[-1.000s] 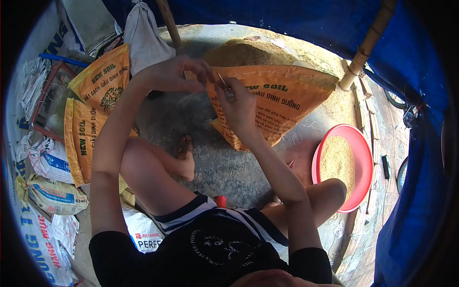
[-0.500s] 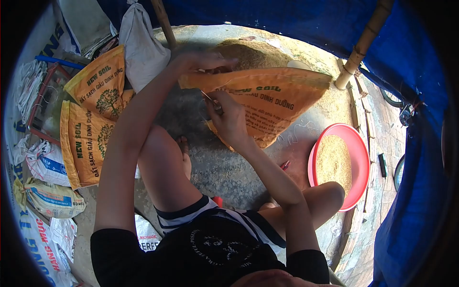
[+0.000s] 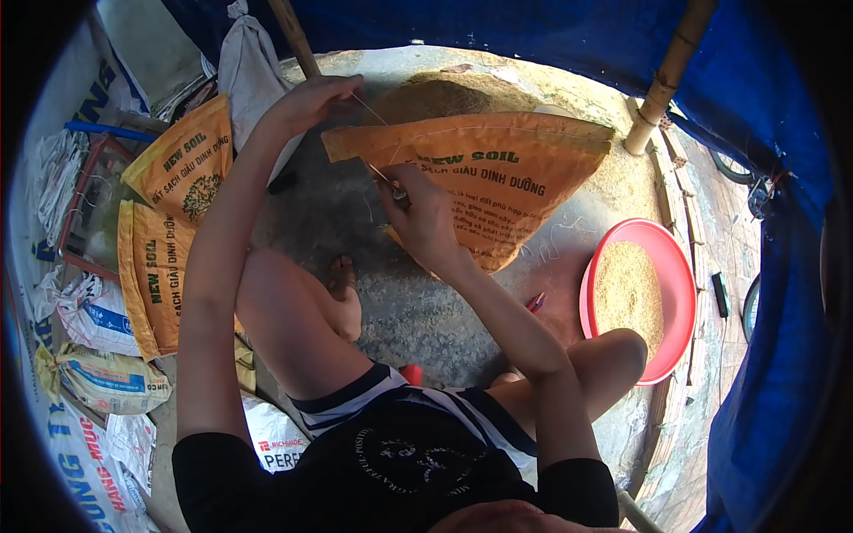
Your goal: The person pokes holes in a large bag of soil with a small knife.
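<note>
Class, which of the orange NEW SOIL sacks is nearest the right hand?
The central orange sack, partly hidden by the right hand; the other orange sacks are off to the left.

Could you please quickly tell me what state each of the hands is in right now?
Left hand: closed, fingertips pinching a thin, pale thread.
Right hand: closed, holding a slim, pointed tool with a dark handle.
</note>
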Demonstrator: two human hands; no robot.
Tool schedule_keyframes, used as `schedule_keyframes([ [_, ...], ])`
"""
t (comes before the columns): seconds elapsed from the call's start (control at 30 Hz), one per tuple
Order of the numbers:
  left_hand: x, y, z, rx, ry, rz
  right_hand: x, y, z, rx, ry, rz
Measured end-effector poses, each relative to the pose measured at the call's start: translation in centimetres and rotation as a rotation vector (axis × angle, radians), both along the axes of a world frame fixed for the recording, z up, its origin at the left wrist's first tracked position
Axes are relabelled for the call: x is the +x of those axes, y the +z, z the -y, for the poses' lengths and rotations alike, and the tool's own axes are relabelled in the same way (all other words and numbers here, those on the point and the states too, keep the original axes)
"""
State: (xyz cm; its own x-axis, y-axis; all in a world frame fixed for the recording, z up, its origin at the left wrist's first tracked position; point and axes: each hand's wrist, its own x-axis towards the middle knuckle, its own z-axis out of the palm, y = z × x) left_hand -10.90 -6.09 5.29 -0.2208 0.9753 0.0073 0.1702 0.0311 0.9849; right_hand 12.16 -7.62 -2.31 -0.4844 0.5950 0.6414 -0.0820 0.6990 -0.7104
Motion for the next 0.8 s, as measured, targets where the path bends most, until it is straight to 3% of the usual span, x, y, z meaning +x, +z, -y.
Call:
schedule_keyframes([
  [0.03,0.3,0.2,0.5,0.001,0.005,-0.001,-0.1,0.0,0.0,0.001,0.005,-0.001],
  [0.1,0.8,0.6,1.3,-0.006,-0.105,0.482,-0.4,-0.1,0.0,-0.022,0.002,0.016],
  [0.23,1.2,0.9,2.3,0.058,-0.321,0.552,-1.1,0.1,-0.1,-0.137,0.029,-0.035],
  [0.3,2.8,1.7,3.6,0.051,-0.055,-0.324,-1.2,0.5,-0.2,-0.137,0.019,-0.061],
  [0.33,3.5,1.7,4.2,0.053,-0.051,-0.325,-1.3,0.6,-0.3,-0.135,0.023,-0.061],
  [0.4,4.6,1.5,5.0,0.168,-0.243,-0.714,-1.6,1.0,-0.4,-0.197,0.028,-0.174],
  [0.43,4.8,1.2,5.2,0.169,-0.241,-0.713,-1.5,1.3,-0.3,-0.195,0.029,-0.172],
  [0.5,5.1,0.1,5.2,0.166,-0.362,-0.757,-0.8,2.3,-0.3,-0.451,0.103,-0.105],
  [0.63,4.9,-1.1,4.9,0.219,-0.325,-0.741,0.4,3.2,-1.9,-0.564,0.147,-0.121],
  [0.7,4.6,-1.1,4.6,0.255,-0.234,-0.663,1.1,2.7,-4.4,-0.256,-0.126,-0.115],
  [0.77,4.3,-0.7,4.5,0.282,-0.245,-0.733,2.9,3.1,-8.3,-0.112,-0.345,-0.142],
  [0.8,4.2,-0.6,4.6,0.3,-0.237,-0.805,4.4,5.2,-9.1,-0.188,-0.385,-0.154],
])
